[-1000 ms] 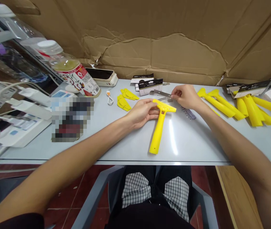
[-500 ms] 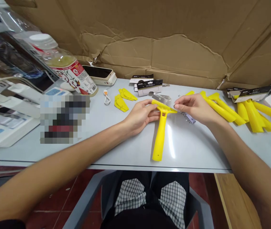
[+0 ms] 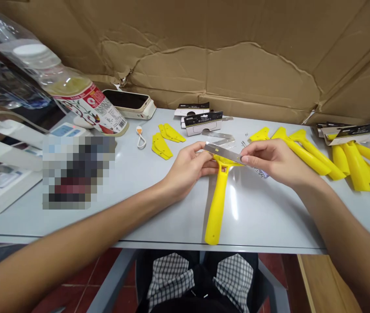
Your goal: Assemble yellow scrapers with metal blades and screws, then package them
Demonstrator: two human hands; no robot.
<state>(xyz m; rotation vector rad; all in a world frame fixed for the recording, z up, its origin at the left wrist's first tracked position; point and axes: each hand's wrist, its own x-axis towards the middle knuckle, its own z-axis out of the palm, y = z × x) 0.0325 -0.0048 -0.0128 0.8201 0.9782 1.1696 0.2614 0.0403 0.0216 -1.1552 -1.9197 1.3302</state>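
Your left hand (image 3: 186, 167) held the yellow scraper (image 3: 217, 208) near the middle of the frame, at the left end of its head. That grip was closed, with the thumb near the head's upper edge and the other fingers reaching behind it. The scraper's handle pointed down toward the front edge of the worktop (image 3: 171, 221).

Your right hand (image 3: 274, 161) had its thumb and fingertips pinched shut on the right end of a metal blade (image 3: 224, 153). The blade lay slantwise across the scraper's head, its left end near your left fingertips. You could not tell from this view whether it sat flush on the head.

Just beyond the blade were some loose blades (image 3: 219, 139), with black-and-white packets (image 3: 203, 124) behind them at upper centre. Small screws (image 3: 260, 173) showed beside your right fingers, partly hidden by them.

Left of centre lay flat yellow plates (image 3: 161, 147) and a white looped cord (image 3: 141, 138). Toward the upper left were a phone (image 3: 128, 100) and a tilted bottle (image 3: 90, 104) with a red-and-white label. Yellow handles (image 3: 307, 152) lay right of your right hand, and more yellow pieces (image 3: 356, 167) fanned out from under carded packaging (image 3: 357, 132) at the right of the frame. Brown cardboard (image 3: 230, 78) stood behind the worktop.
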